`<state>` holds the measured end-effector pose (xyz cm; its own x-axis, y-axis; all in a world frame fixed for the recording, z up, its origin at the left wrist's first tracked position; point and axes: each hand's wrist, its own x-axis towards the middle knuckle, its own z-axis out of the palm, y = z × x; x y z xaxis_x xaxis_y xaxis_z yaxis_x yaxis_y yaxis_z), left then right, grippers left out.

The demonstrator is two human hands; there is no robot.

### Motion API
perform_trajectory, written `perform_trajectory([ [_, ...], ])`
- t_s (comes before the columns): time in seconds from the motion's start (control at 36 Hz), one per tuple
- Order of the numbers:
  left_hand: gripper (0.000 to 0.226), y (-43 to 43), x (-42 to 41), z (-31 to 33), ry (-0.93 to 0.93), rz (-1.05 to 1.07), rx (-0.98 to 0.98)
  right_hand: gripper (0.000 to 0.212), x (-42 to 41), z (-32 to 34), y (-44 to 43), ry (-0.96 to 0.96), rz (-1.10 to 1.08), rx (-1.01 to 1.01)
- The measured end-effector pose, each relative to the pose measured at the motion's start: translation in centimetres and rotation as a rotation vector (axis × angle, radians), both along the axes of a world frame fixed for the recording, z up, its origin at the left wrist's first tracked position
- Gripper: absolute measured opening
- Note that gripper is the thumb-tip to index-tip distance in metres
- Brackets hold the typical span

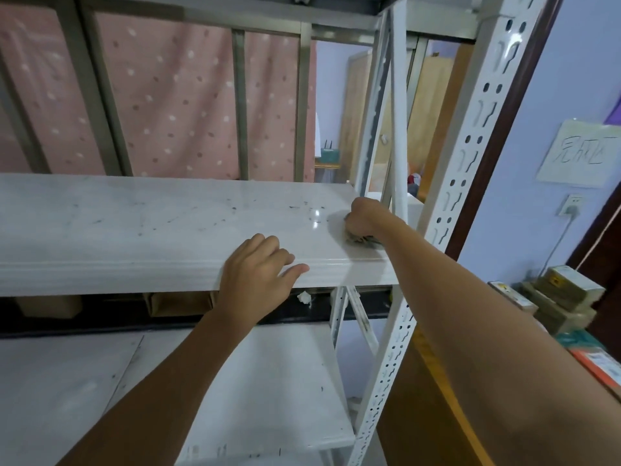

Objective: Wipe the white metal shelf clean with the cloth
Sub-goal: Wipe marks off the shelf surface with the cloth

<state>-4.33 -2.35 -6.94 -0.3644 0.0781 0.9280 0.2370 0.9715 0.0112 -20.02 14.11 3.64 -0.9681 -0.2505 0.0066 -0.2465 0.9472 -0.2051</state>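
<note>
White metal shelf board (161, 227): flat, glossy, marked with dark specks and scuffs, most densely right of centre. Nothing standing on board; open surface from left edge of view to right hand. Rounded near edge across middle of view.

Right hand (364, 218): closed in a fist at far right end of board, pressing a crumpled grey-brown cloth (361, 238) against the surface. Cloth mostly hidden under the fist, only a bunched portion showing at its near side. Right forearm crossing the near right corner of board, just beside white perforated steel upright (470, 156).

Left hand (257, 274): holding nothing, fingers loosely spread, draped over near edge of board left of right hand, fingertips on top surface.

Right end of board bounded by the upright and white diagonal braces (396, 105); little free room there. Grey metal window bars (238, 102) and pink dotted curtain (174, 95) behind far edge.

Lower white shelf (279, 381) beneath, bare where visible. Brown cardboard boxes (178, 302) in dark gap under board, contents not visible. Stacked parcels (564, 297) low at far right.
</note>
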Motion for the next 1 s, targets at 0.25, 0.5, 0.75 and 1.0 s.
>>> perform_trajectory([
  [0.25,0.032,-0.5,-0.6,-0.2,0.061,-0.06,-0.017,0.047,-1.4,-1.9,0.1,0.02,-0.114,-0.325],
  [0.5,0.027,-0.3,-0.5,-0.2,0.043,-0.102,0.034,0.039,-1.5,-1.8,-0.9,0.005,0.053,0.106],
  [0.75,0.023,-0.4,-0.1,-0.5,0.042,-0.111,0.045,0.04,-0.9,-1.5,-2.7,0.011,0.18,0.11],
  [1.0,0.025,-0.2,-0.2,-0.3,0.041,-0.114,0.05,0.043,2.4,-2.6,-3.2,0.107,0.371,0.03],
])
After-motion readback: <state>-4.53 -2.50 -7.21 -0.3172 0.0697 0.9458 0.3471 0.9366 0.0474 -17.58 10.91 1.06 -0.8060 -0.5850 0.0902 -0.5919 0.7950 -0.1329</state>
